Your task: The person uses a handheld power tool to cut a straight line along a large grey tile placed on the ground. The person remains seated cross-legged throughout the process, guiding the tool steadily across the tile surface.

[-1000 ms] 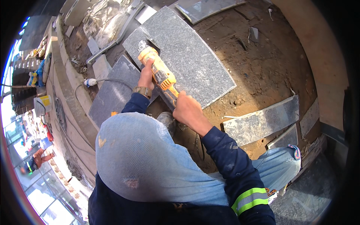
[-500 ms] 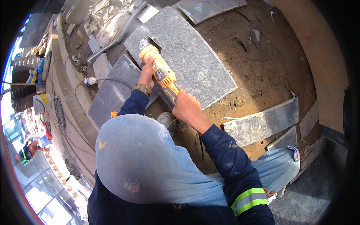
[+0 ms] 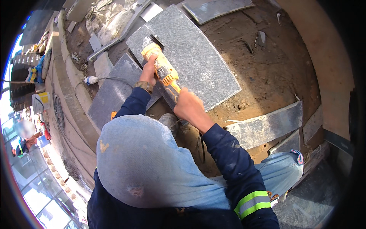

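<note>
Both my hands grip a yellow angle grinder (image 3: pixel 164 68). My left hand (image 3: pixel 148 71) is wrapped around its body behind the head, a watch on that wrist. Farther back, my right hand (image 3: pixel 189 108) closes on the grinder's rear handle. The grinder's head lies over the left side of a large grey stone slab (image 3: pixel 194 57), at a dark slot or disc edge; whether the disc is touching the stone I cannot tell. Under the big slab's left side, a second grey slab (image 3: pixel 114 89) lies on the ground.
A white plug connector (image 3: pixel 90 80) on a cable sits left of the slabs. Cut stone strips (image 3: pixel 267 126) lie on the dirt at right, another slab (image 3: pixel 217 8) at the far side. A bucket (image 3: pixel 40 102) and coiled cable (image 3: pixel 58 110) stand left; a person (image 3: pixel 26 143) is beyond.
The grinder and my hands stay almost in place on the slab, with only a slight shift of the view. The person at far left has changed posture.
</note>
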Available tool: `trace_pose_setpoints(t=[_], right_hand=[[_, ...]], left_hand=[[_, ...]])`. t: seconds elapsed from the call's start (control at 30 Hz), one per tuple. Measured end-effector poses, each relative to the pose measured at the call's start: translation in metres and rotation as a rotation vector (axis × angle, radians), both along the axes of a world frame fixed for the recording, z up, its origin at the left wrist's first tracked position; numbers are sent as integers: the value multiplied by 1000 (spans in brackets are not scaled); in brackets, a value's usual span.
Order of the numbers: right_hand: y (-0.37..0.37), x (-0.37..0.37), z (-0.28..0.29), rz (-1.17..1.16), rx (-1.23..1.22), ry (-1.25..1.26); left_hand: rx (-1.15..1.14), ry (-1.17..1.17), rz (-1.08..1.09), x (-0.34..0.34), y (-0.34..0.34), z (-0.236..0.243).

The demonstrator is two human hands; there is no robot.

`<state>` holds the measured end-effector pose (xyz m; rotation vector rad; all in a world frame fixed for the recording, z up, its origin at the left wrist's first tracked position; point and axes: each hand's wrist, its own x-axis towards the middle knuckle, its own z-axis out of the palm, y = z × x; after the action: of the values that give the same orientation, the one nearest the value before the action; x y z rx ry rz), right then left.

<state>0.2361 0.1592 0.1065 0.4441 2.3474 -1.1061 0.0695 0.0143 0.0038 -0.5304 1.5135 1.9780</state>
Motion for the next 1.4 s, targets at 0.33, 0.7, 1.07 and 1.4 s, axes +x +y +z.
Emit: trace_pose_setpoints(t=[0.33, 0.7, 1.07, 1.4], right_hand=[[-2, 6, 3, 29, 23, 0], [-4, 15, -3, 51, 61, -41], [1, 21, -1, 44, 56, 3], [2, 22, 0, 44, 64, -12]], left_hand=[[27, -17, 22, 11, -2, 9], [-33, 6, 12, 21, 1, 7], [-12, 15, 7, 25, 6, 8], [-18, 15, -5, 25, 5, 7]])
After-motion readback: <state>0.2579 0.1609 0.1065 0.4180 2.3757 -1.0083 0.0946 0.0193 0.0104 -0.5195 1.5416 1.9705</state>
